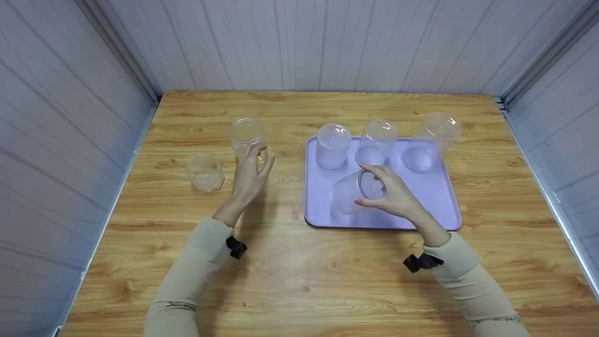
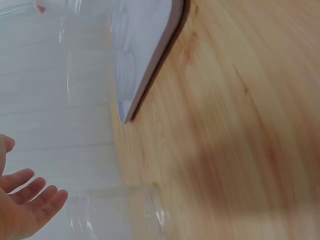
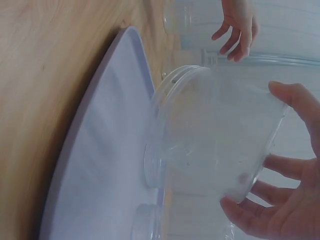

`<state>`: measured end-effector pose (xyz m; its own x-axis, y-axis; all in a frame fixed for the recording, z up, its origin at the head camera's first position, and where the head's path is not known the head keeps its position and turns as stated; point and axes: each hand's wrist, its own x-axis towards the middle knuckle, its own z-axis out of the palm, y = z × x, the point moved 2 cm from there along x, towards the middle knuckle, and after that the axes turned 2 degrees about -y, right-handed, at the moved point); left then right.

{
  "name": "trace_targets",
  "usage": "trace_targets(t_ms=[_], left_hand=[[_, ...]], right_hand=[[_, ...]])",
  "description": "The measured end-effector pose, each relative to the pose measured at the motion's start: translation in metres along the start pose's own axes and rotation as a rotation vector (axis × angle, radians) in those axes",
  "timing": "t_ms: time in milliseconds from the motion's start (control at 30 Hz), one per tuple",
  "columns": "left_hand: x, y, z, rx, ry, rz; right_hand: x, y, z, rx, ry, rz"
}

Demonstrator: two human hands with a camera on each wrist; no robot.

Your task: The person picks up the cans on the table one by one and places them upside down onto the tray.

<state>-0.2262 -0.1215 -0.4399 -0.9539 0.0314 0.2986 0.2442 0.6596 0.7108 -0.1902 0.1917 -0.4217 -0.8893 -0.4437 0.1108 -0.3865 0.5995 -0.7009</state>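
My right hand (image 1: 390, 192) grips a clear plastic cup (image 3: 220, 130) by its narrower end, thumb on one side and fingers on the other. That cup is tilted over the front part of a lavender tray (image 1: 421, 213), its wide rim toward the tray in the right wrist view. On the left, my left hand (image 1: 250, 175) reaches out with fingers spread and relaxed, holding nothing. In the head view it overlaps the near side of another clear cup (image 1: 245, 131). A shorter-looking clear cup (image 1: 205, 171) stands to the left of that hand.
Along the tray's back stand a left clear cup (image 1: 332, 145), a middle clear cup (image 1: 378, 135) and a right clear cup (image 1: 440, 128). Pale panel walls (image 1: 299, 47) enclose the wooden table (image 1: 281, 276) at the back and both sides.
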Motion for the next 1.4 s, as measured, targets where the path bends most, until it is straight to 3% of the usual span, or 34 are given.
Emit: trace_targets(t_ms=[400, 567, 1400], left_hand=[[0.021, -0.005, -0.020, 0.181, 0.029, 0.044], [0.030, -0.008, -0.025, 0.244, 0.003, 0.054], [0.061, -0.031, -0.025, 0.413, -0.085, -0.036]], right_hand=[[-0.010, 0.006, -0.020, -0.205, -0.121, 0.027], [-0.015, 0.011, -0.027, -0.256, -0.153, 0.057], [-0.037, 0.044, -0.065, -0.349, -0.145, 0.172]])
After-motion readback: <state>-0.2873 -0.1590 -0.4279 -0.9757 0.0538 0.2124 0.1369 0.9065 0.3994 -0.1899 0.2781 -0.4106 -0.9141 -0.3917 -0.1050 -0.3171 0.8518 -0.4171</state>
